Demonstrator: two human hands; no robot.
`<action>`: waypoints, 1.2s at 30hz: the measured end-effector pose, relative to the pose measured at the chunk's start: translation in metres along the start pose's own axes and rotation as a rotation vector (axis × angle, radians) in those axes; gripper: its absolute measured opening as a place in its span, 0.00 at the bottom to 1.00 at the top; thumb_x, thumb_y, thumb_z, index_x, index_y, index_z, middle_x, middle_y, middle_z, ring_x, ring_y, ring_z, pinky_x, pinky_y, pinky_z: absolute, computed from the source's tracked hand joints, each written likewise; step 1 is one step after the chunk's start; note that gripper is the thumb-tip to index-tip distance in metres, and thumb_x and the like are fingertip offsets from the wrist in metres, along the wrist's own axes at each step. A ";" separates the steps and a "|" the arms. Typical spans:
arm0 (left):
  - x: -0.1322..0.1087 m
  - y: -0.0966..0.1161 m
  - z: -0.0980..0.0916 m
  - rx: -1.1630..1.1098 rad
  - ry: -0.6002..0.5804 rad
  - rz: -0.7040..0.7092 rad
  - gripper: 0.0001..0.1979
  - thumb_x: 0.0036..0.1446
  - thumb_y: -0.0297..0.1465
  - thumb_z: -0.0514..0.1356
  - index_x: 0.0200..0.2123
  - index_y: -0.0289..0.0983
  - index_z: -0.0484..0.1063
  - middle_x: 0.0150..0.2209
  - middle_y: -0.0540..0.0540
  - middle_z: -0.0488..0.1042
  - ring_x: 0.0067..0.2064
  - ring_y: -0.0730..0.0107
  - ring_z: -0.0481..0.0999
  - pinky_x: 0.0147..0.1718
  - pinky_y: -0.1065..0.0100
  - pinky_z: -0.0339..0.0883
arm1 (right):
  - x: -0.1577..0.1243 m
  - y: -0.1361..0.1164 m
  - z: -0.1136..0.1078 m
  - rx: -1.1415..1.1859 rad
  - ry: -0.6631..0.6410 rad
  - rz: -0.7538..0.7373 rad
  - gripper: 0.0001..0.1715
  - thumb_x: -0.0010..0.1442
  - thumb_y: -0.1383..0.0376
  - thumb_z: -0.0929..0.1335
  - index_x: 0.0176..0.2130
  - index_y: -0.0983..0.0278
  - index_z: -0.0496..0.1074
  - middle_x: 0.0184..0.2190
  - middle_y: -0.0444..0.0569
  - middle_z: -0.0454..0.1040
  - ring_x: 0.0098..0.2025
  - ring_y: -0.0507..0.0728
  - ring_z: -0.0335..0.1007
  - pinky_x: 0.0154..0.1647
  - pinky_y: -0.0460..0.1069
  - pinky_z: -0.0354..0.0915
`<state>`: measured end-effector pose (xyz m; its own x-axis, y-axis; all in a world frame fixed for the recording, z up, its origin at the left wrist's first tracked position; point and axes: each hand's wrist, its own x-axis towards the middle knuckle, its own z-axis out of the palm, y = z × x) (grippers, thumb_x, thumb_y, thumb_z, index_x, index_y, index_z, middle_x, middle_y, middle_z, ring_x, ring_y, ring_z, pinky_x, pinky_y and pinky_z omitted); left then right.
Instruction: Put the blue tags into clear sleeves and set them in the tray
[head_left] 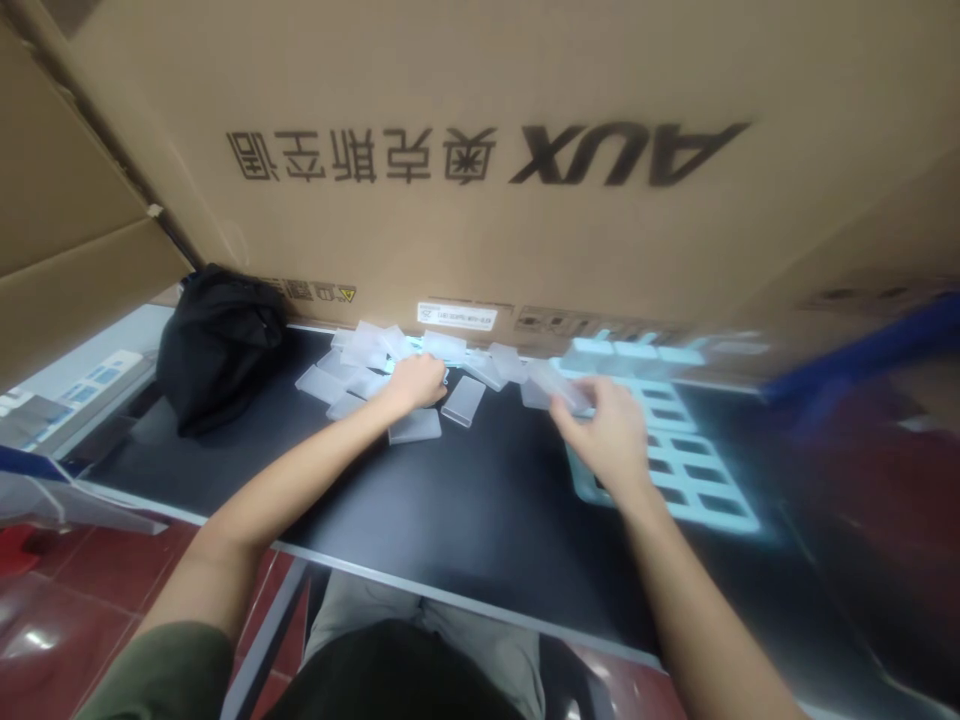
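Thin, clear rectangular plastic cases [463, 401] lie in a loose pile along the back of the black table. My left hand [417, 382] is closed among them, its fingers curled down. A small pale-blue bit shows at its fingertips, but what it grips is hidden. My right hand [609, 432] pinches a clear plastic case [559, 388] between thumb and fingers. Below and beside that hand lies a pale-blue tray [739, 522] with rows of rectangular openings, partly covered by the hand and wrist.
A large cardboard box [480, 240] with dark print walls off the back of the black table [480, 520]. A black cloth bundle [217, 345] rests at the left, near a white box [90, 390]. A blue bar [862, 350] slants in from the right.
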<state>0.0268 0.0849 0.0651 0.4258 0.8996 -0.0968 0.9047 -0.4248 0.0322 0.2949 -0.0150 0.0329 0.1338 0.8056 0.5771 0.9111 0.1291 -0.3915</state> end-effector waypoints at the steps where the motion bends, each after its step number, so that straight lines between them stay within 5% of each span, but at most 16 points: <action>1: 0.000 0.000 0.001 -0.003 0.007 0.005 0.13 0.61 0.31 0.60 0.43 0.34 0.82 0.48 0.33 0.80 0.49 0.49 0.81 0.48 0.58 0.75 | 0.000 0.000 0.000 0.003 -0.007 -0.002 0.17 0.62 0.50 0.66 0.42 0.60 0.69 0.39 0.53 0.78 0.42 0.65 0.71 0.47 0.58 0.64; 10: -0.015 -0.008 -0.003 -0.106 0.101 0.049 0.10 0.59 0.28 0.61 0.40 0.31 0.81 0.52 0.32 0.76 0.54 0.49 0.78 0.53 0.57 0.73 | -0.003 -0.005 -0.002 0.093 -0.019 0.035 0.16 0.61 0.51 0.67 0.41 0.59 0.69 0.39 0.53 0.78 0.43 0.64 0.74 0.47 0.57 0.66; 19: -0.038 -0.030 -0.015 -0.320 0.157 0.063 0.04 0.55 0.25 0.63 0.33 0.36 0.79 0.33 0.45 0.81 0.37 0.65 0.80 0.43 0.66 0.74 | -0.004 -0.013 -0.007 0.224 -0.075 0.074 0.16 0.60 0.51 0.68 0.41 0.59 0.69 0.38 0.51 0.79 0.41 0.62 0.75 0.46 0.55 0.69; 24: -0.051 -0.025 -0.016 -0.510 0.239 0.015 0.13 0.53 0.23 0.64 0.43 0.35 0.80 0.26 0.49 0.79 0.32 0.66 0.81 0.43 0.64 0.74 | -0.006 -0.023 -0.012 0.281 -0.116 -0.017 0.15 0.61 0.53 0.68 0.42 0.59 0.70 0.39 0.51 0.79 0.40 0.61 0.75 0.44 0.55 0.70; 30: -0.067 0.002 0.004 -0.723 0.300 0.135 0.23 0.54 0.23 0.63 0.54 0.37 0.78 0.38 0.47 0.84 0.33 0.70 0.81 0.42 0.67 0.78 | -0.014 -0.048 -0.018 0.350 -0.160 -0.267 0.17 0.63 0.54 0.70 0.48 0.59 0.71 0.43 0.51 0.79 0.43 0.60 0.78 0.44 0.54 0.72; 36: -0.076 0.014 0.019 -0.927 0.302 0.218 0.21 0.57 0.25 0.63 0.55 0.35 0.79 0.45 0.42 0.84 0.37 0.70 0.82 0.45 0.67 0.80 | -0.017 -0.056 -0.017 0.382 -0.179 -0.311 0.19 0.62 0.57 0.72 0.51 0.59 0.71 0.44 0.51 0.80 0.43 0.60 0.78 0.43 0.54 0.73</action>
<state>0.0072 0.0087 0.0537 0.4522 0.8541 0.2568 0.4036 -0.4527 0.7951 0.2480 -0.0464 0.0573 -0.2197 0.7773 0.5894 0.6853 0.5530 -0.4738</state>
